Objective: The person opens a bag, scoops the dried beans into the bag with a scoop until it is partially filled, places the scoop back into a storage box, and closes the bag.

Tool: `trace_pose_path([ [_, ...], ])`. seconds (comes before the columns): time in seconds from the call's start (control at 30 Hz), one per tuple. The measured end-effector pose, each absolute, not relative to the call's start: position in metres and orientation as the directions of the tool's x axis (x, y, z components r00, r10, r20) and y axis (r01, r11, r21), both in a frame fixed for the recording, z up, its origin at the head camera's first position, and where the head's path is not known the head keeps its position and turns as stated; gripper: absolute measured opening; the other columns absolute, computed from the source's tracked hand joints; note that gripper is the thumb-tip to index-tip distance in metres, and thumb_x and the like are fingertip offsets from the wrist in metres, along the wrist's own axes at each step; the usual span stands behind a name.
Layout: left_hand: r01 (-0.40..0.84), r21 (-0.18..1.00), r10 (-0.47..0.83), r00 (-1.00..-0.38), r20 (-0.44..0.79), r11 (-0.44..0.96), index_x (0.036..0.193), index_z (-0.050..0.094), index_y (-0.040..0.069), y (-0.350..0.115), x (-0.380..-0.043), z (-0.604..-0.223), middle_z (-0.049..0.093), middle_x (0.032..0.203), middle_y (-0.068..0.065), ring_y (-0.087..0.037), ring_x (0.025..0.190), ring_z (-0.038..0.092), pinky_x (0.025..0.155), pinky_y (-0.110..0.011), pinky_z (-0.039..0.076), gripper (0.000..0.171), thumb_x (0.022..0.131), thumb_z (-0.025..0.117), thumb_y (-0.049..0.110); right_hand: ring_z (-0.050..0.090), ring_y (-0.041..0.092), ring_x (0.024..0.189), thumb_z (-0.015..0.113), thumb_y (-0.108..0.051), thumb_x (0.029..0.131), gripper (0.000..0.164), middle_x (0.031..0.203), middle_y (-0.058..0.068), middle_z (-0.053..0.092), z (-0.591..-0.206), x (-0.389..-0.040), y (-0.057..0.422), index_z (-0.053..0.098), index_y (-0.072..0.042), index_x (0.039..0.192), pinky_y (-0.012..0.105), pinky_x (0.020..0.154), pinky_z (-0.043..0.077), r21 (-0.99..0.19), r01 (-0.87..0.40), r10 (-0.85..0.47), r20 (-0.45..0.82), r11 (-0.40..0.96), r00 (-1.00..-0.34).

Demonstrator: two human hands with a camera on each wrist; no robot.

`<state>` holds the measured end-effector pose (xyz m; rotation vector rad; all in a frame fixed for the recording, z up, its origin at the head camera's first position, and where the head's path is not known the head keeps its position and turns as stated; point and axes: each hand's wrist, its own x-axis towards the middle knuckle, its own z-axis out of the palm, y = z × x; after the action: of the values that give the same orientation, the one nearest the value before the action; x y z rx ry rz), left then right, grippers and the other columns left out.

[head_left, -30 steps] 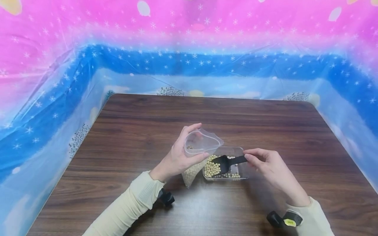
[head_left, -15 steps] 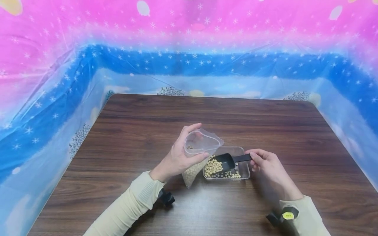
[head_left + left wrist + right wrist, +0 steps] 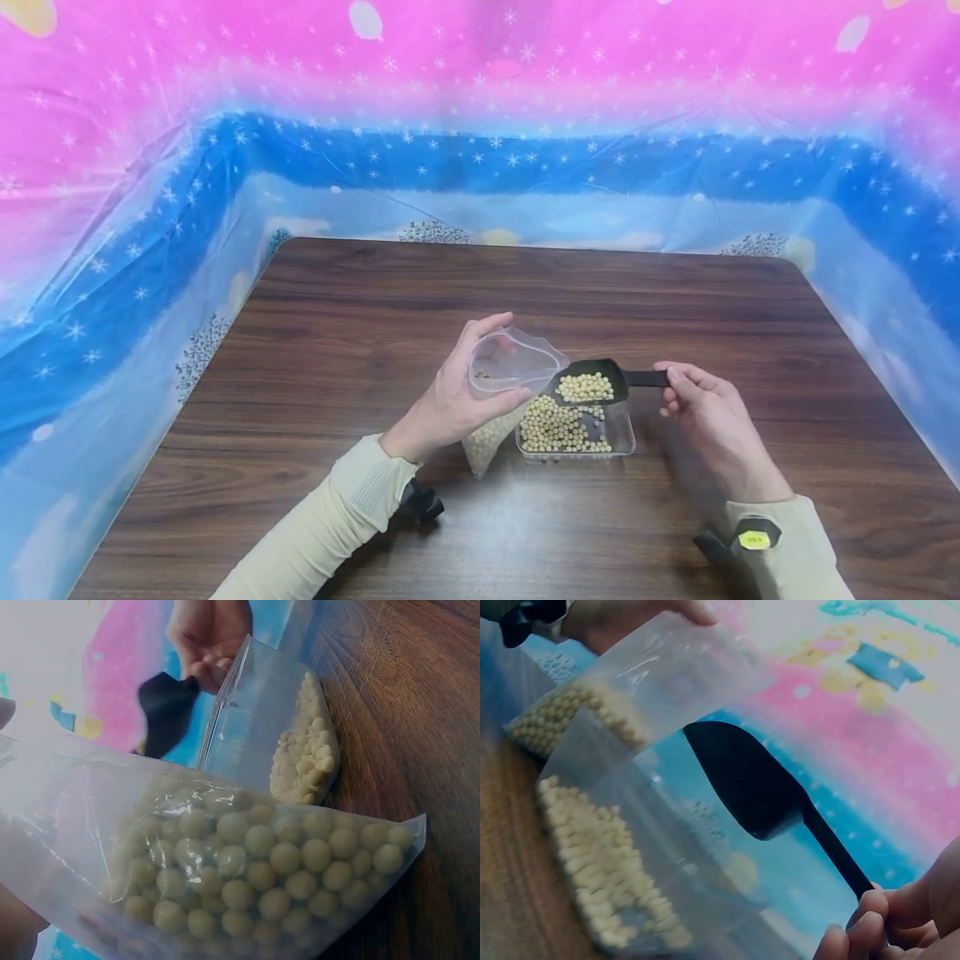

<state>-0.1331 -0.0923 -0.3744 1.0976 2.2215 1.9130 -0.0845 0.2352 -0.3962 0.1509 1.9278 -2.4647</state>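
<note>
My left hand (image 3: pixel 457 392) grips a clear plastic bag (image 3: pixel 247 877) near its top and spreads the mouth wide. Pale yellow, round, bean-like balls fill the bag's lower part, which stands at the table. Between finger and thumb, my right hand (image 3: pixel 712 417) holds the handle of a black scoop (image 3: pixel 600 371). A heap of the balls lies in the scoop, level and right at the bag's mouth. Below it, a clear rectangular box (image 3: pixel 622 437) sits on the table with more balls (image 3: pixel 604 862), mostly toward its left side.
The dark wood-grain table (image 3: pixel 360 300) extends back behind the box and bag. A pink and blue patterned cloth (image 3: pixel 480 158) hangs around its far and side edges. Black camera mounts sit on both wrists.
My right hand has lifted the scoop out of the box, loaded with balls, and brought it up level beside the bag's mouth. The left hand and the bag have stayed in place.
</note>
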Motion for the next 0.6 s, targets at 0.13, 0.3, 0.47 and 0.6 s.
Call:
trace_pose_path([
  [0.13,0.488,0.873,0.507,-0.754,0.417,0.008,0.146,0.033,0.030,-0.092,-0.134,-0.376,0.048,0.123,-0.003,-0.024,0.109,0.052,0.084,-0.036,0.056,0.078,0.083,0.077,0.015,0.053,0.007,0.070,0.057,-0.014,0.098,0.017,0.082,0.000,0.058,-0.380,-0.081,0.238,0.070,-0.004,0.103,0.021,0.061,0.051,-0.928,-0.021,0.103,-0.018,-0.371,-0.995],
  [0.3,0.500,0.866,0.508,-0.749,0.426,0.011,0.146,0.033,0.030,-0.093,-0.134,-0.377,0.047,0.123,-0.004,-0.025,0.109,0.052,0.086,-0.037,0.055,0.078,0.083,0.077,0.015,0.056,0.011,0.070,0.057,-0.011,0.098,0.020,0.078,0.004,0.059,-0.357,-0.076,0.239,0.067,0.004,0.107,0.023,0.062,0.053,-0.872,-0.166,0.172,0.096,-0.460,-0.980],
  [0.47,0.491,0.871,0.511,-0.750,0.420,0.006,0.146,0.033,0.032,-0.093,-0.134,-0.376,0.047,0.123,-0.004,-0.025,0.108,0.053,0.084,-0.037,0.056,0.077,0.084,0.076,0.016,0.055,0.014,0.070,0.056,-0.009,0.098,0.024,0.074,0.006,0.060,-0.332,-0.070,0.227,0.062,0.009,0.113,0.025,0.064,0.053,-0.843,-0.276,0.215,0.195,-0.462,-0.957],
  [0.6,0.481,0.877,0.514,-0.753,0.411,0.002,0.146,0.033,0.034,-0.093,-0.133,-0.376,0.046,0.124,-0.003,-0.024,0.108,0.053,0.082,-0.036,0.056,0.077,0.085,0.075,0.016,0.055,0.015,0.068,0.054,-0.006,0.098,0.026,0.072,0.008,0.061,-0.316,-0.065,0.207,0.060,0.011,0.116,0.025,0.065,0.054,-0.826,-0.341,0.236,0.258,-0.450,-0.937],
])
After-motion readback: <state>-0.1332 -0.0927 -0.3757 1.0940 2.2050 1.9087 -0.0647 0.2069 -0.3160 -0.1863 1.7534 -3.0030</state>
